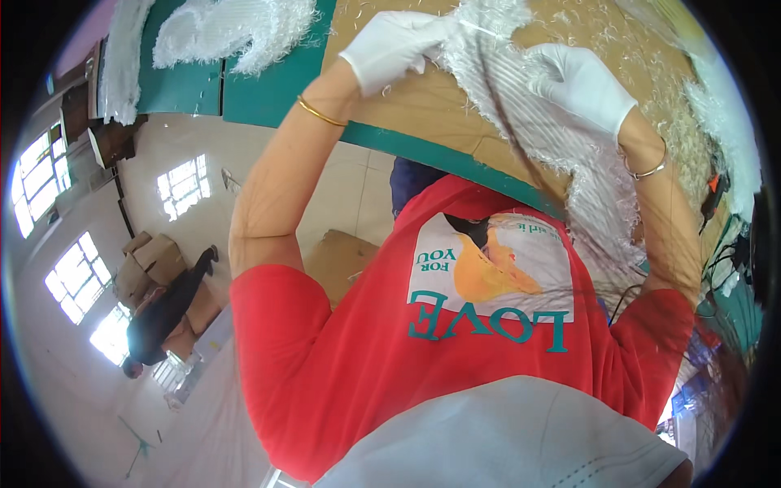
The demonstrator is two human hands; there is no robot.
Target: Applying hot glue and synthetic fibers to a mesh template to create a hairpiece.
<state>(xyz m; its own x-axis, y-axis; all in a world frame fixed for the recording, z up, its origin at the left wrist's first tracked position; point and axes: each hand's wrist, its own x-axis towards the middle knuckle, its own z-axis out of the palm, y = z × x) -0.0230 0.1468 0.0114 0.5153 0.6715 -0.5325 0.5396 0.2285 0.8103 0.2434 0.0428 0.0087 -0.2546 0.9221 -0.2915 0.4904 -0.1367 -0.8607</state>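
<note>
On a green counter point(268, 93), a ribbed, fringed white fabric strip point(541, 118) lies across a brown cardboard sheet point(415, 114). The white-gloved left hand point(394, 49) pinches the strip's far left edge in its fingers; the white-gloved right hand point(579, 85) curls its fingers against the right side, grip unclear.

Left glove point(394, 50), right glove point(584, 88): plain white. Fringed strip point(538, 124): white, ribbed in parallel lines. Shirt point(366, 350): red, teal lettering. Tabletop point(264, 93): green. Cardboard point(407, 107): tan. Left bangle point(322, 112): gold.
</note>
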